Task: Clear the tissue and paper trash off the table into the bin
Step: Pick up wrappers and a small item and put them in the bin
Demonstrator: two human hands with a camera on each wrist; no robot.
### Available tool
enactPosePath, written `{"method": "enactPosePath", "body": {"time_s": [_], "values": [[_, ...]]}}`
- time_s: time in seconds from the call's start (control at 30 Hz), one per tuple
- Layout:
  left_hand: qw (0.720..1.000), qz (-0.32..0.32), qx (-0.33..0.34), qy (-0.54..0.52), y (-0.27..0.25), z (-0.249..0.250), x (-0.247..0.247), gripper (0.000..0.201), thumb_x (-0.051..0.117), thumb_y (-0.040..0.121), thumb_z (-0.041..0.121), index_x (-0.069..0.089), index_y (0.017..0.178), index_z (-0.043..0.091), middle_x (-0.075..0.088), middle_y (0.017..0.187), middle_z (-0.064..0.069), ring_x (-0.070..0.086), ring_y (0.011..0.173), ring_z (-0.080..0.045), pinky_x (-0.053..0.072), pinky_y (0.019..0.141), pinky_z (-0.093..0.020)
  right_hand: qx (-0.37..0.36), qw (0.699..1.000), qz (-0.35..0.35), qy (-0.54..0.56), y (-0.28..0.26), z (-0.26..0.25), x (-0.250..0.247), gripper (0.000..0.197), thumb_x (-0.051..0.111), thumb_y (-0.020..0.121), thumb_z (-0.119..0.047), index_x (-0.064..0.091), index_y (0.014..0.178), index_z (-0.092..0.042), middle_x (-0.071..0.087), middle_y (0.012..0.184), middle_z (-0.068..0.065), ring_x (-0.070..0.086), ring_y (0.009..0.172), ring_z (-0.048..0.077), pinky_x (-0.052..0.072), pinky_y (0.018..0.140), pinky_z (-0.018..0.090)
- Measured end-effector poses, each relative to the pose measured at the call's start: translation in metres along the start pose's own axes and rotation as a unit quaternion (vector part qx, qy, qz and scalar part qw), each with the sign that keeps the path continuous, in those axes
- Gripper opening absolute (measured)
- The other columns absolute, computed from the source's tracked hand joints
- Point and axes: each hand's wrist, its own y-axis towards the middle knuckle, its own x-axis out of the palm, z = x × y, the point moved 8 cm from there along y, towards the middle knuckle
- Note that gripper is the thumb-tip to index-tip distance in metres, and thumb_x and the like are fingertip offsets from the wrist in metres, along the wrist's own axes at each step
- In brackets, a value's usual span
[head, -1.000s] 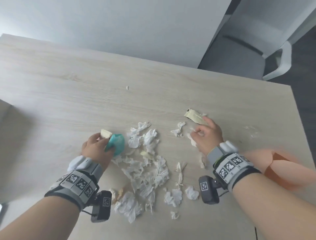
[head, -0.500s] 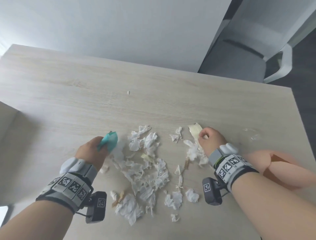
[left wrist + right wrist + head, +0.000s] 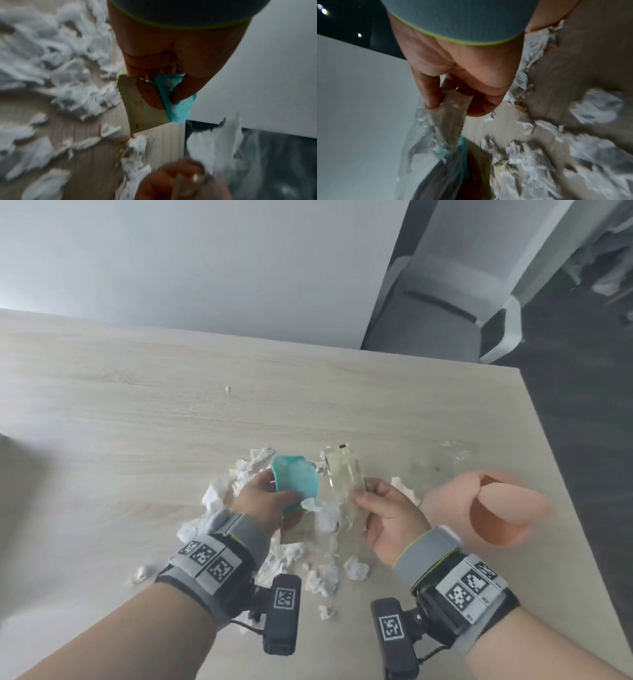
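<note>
A heap of torn white tissue [image 3: 301, 556] lies on the pale wooden table [image 3: 137, 422] below both hands. My left hand [image 3: 279, 487] is raised above the heap and pinches a teal wrapper [image 3: 296, 482]. In the left wrist view my left hand [image 3: 164, 100] holds the teal wrapper [image 3: 178, 108] together with a beige paper piece [image 3: 137, 112]. My right hand [image 3: 364, 493] pinches a clear, yellowish wrapper [image 3: 344, 481] right beside the teal one. In the right wrist view my right hand [image 3: 453, 106] grips the clear wrapper [image 3: 452, 121] by its serrated edge above the tissue [image 3: 573, 148].
A blurred orange-peach object [image 3: 496, 508] sits near the table's right edge. Crumpled clear film [image 3: 452, 453] lies behind it. One tiny scrap [image 3: 228, 389] is farther back. A grey chair [image 3: 445, 313] stands beyond the far right corner, next to a white wall panel.
Both hands rose off the table and came together over the heap. The right hand picked up the clear wrapper. The left hand kept hold of the teal wrapper.
</note>
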Motion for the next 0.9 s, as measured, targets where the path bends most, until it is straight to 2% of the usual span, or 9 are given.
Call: {"method": "enactPosePath", "body": {"time_s": [0.07, 0.17, 0.3, 0.4, 0.47, 0.63, 0.7, 0.77, 0.9], "values": [[0.998, -0.041, -0.031, -0.025, -0.011, -0.01, 0.023, 0.037, 0.059, 0.086, -0.013, 0.069, 0.112, 0.012, 0.072, 0.088, -0.012, 0.063, 0.057, -0.02, 0.054, 0.047, -0.028, 0.012, 0.999, -0.011, 0.031, -0.009, 0.008, 0.002, 0.017, 0.077, 0.066, -0.006, 0.068, 0.07, -0.02, 0.067, 0.08, 0.011, 0.063, 0.07, 0.027, 0.048, 0.07, 0.041], [0.992, -0.107, -0.046, -0.038, -0.031, -0.022, 0.055, 0.045, 0.042, 0.089, -0.014, 0.07, 0.113, 0.011, 0.074, 0.08, -0.011, 0.065, 0.059, -0.022, 0.056, 0.061, -0.034, 0.005, 1.0, 0.002, -0.004, -0.021, 0.011, -0.01, 0.017, 0.069, 0.083, -0.001, 0.064, 0.078, -0.016, 0.067, 0.079, 0.01, 0.064, 0.068, 0.026, 0.052, 0.066, 0.039], [0.985, -0.131, -0.069, -0.089, -0.046, -0.027, 0.073, 0.033, 0.042, 0.091, -0.012, 0.069, 0.102, 0.005, 0.071, 0.069, -0.011, 0.067, 0.056, -0.024, 0.057, 0.051, -0.032, -0.016, 0.998, 0.033, -0.059, -0.032, 0.012, -0.022, 0.018, 0.073, 0.079, -0.005, 0.059, 0.091, -0.009, 0.066, 0.083, 0.014, 0.065, 0.073, 0.029, 0.053, 0.074, 0.049], [0.983, -0.143, -0.072, -0.09, -0.052, -0.033, 0.086, 0.021, 0.053, 0.082, 0.005, 0.066, 0.096, 0.001, 0.065, 0.083, -0.02, 0.062, 0.075, -0.033, 0.054, 0.072, -0.045, -0.041, 0.991, 0.069, -0.105, -0.041, 0.003, -0.038, 0.038, 0.081, 0.067, -0.016, 0.06, 0.097, -0.009, 0.065, 0.094, 0.024, 0.066, 0.084, 0.035, 0.054, 0.08, 0.063], [0.976, -0.185, -0.068, -0.09, -0.058, -0.033, 0.097, 0.027, 0.056, 0.079, 0.014, 0.07, 0.101, 0.004, 0.067, 0.09, -0.019, 0.064, 0.081, -0.034, 0.054, 0.078, -0.052, -0.051, 0.987, 0.092, -0.117, -0.045, -0.003, -0.048, 0.038, 0.077, 0.075, -0.007, 0.059, 0.108, -0.015, 0.07, 0.1, 0.023, 0.069, 0.087, 0.036, 0.055, 0.079, 0.064], [0.965, -0.253, 0.005, 0.064, -0.073, -0.037, 0.126, 0.037, 0.068, 0.073, 0.01, 0.07, 0.109, 0.019, 0.076, 0.097, -0.014, 0.074, 0.085, -0.032, 0.058, 0.066, -0.04, -0.036, 0.979, 0.105, -0.171, -0.056, -0.01, -0.073, 0.041, 0.075, 0.079, -0.014, 0.058, 0.112, -0.031, 0.075, 0.098, 0.009, 0.074, 0.085, 0.029, 0.06, 0.074, 0.053], [0.968, -0.231, 0.011, 0.092, -0.073, -0.041, 0.131, 0.032, 0.062, 0.079, 0.004, 0.072, 0.102, 0.022, 0.076, 0.086, -0.008, 0.073, 0.073, -0.025, 0.057, 0.063, -0.038, -0.033, 0.976, 0.096, -0.194, -0.062, -0.011, -0.079, 0.037, 0.075, 0.079, -0.025, 0.059, 0.111, -0.033, 0.074, 0.094, 0.008, 0.07, 0.074, 0.027, 0.06, 0.059, 0.043], [0.973, -0.206, 0.009, 0.107, -0.073, -0.043, 0.135, 0.028, 0.058, 0.082, 0.004, 0.073, 0.097, 0.022, 0.072, 0.074, -0.003, 0.067, 0.061, -0.02, 0.054, 0.058, -0.036, -0.034, 0.979, 0.083, -0.185, -0.068, -0.013, -0.084, 0.032, 0.072, 0.078, -0.034, 0.061, 0.109, -0.031, 0.068, 0.084, 0.009, 0.056, 0.056, 0.02, 0.044, 0.043, 0.029], [0.979, -0.172, 0.002, 0.106, -0.073, -0.046, 0.148, 0.023, 0.057, 0.084, 0.011, 0.072, 0.095, 0.023, 0.066, 0.068, -0.002, 0.063, 0.058, -0.02, 0.052, 0.055, -0.034, -0.023, 0.99, 0.059, -0.13, -0.077, -0.013, -0.095, 0.019, 0.065, 0.082, -0.029, 0.067, 0.1, -0.028, 0.059, 0.068, 0.0, 0.046, 0.047, 0.015, 0.031, 0.041, 0.024]]}}
